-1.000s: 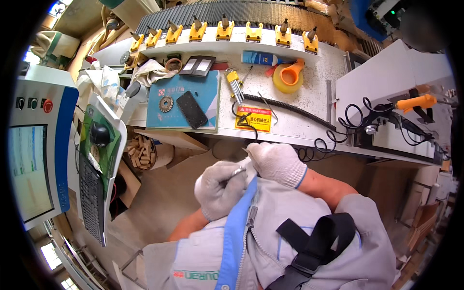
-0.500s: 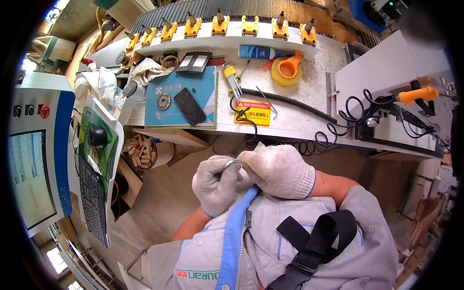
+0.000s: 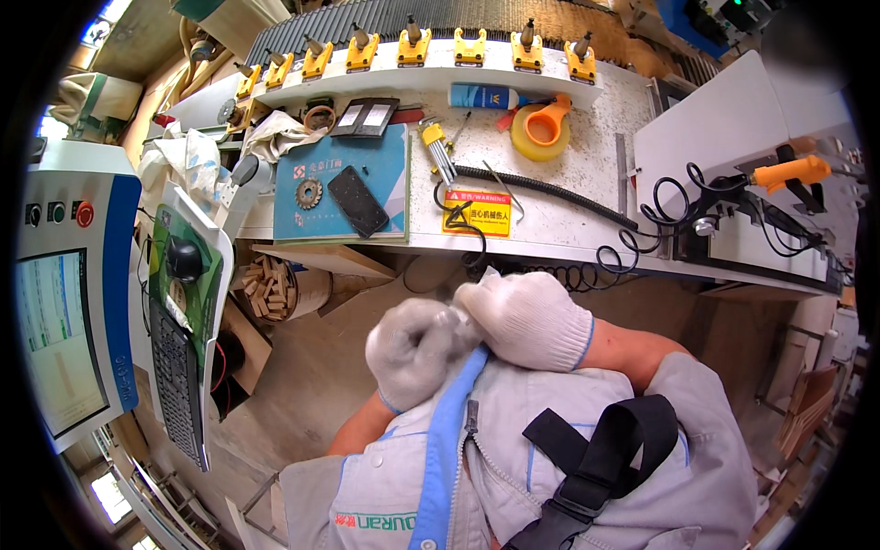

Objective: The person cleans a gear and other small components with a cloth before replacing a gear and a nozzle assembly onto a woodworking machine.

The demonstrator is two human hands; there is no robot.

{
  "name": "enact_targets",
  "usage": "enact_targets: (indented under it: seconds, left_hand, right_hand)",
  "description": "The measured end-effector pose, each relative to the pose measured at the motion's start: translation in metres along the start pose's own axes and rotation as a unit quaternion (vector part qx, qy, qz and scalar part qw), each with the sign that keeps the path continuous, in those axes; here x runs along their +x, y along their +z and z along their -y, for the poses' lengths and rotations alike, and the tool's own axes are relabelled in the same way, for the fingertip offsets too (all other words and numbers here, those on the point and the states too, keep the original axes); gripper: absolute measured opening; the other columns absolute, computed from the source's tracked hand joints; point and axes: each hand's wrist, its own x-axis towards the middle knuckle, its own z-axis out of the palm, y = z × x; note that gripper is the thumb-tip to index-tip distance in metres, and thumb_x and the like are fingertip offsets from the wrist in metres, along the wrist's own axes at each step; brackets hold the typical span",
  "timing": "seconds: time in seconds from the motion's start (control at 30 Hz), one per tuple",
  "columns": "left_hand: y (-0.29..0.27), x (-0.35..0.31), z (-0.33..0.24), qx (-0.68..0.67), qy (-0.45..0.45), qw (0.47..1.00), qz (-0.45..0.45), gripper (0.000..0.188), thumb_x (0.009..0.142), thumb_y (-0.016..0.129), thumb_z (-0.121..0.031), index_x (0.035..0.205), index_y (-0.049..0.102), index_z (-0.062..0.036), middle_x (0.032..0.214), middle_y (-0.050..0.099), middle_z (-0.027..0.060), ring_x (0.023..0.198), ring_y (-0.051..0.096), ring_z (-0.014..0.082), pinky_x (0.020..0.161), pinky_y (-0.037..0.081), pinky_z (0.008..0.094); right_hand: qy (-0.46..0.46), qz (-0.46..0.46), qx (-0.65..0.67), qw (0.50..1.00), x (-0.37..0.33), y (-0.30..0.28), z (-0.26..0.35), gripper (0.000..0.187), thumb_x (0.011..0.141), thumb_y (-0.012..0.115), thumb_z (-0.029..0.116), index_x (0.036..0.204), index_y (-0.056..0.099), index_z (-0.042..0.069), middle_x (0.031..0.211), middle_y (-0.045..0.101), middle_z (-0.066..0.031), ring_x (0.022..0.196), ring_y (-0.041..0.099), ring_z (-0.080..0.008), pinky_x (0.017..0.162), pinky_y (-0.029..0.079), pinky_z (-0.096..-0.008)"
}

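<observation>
Both of my hands wear whitish knit gloves and meet in front of my chest, below the bench's front edge. My left hand [image 3: 410, 348] is closed, its fingers curled and slightly smeared by motion. Against its fingertips presses my right hand [image 3: 530, 319], also closed, with the back of the glove facing up. A small pale tip [image 3: 490, 273] pokes up at the right hand's far side; whether it is glove or something held, I cannot tell. What lies between the fingers is hidden.
On the bench [image 3: 587, 160] lie a phone [image 3: 358, 201], a toothed cutter [image 3: 310, 192], a hex key set [image 3: 437, 151], a blue can [image 3: 483, 96] and a tape roll [image 3: 541, 135]. Yellow tool holders [image 3: 412, 48] line the back. A control screen [image 3: 57, 339] and keyboard [image 3: 177, 385] stand left; an orange-handled tool [image 3: 790, 175] hangs right.
A shiny curved metal edge showed at my left fingertips before and is now hidden. The left fingers have shifted and blurred against the right hand, which has hardly moved.
</observation>
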Motion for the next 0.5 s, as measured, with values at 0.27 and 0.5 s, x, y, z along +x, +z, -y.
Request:
enact_targets:
  seconds: [0.27,0.5]
  left_hand:
    - [0.02,0.008,-0.023,-0.217,-0.186,0.94,-0.188,0.006,0.097,0.062,0.005,0.099,0.057,0.0019,0.092,0.069,0.0162,0.066,0.065,0.0131,0.059,0.053,0.0255]
    - [0.018,0.006,-0.016,-0.246,-0.185,0.938,-0.159,0.006,0.098,0.06,0.005,0.101,0.056,0.0018,0.091,0.068,0.0167,0.065,0.064,0.0131,0.059,0.053,0.0256]
  right_hand:
    - [-0.042,-0.107,0.084,0.99,-0.001,-0.016,0.011,0.017,0.09,0.068,0.019,0.103,0.065,0.009,0.077,0.069,-0.0146,0.067,0.071,-0.0353,0.057,0.056,-0.046]
    - [-0.074,-0.114,0.091,0.987,-0.002,-0.016,0.016,0.029,0.083,0.072,0.011,0.111,0.069,0.008,0.076,0.066,-0.012,0.067,0.068,-0.0329,0.06,0.056,-0.0434]
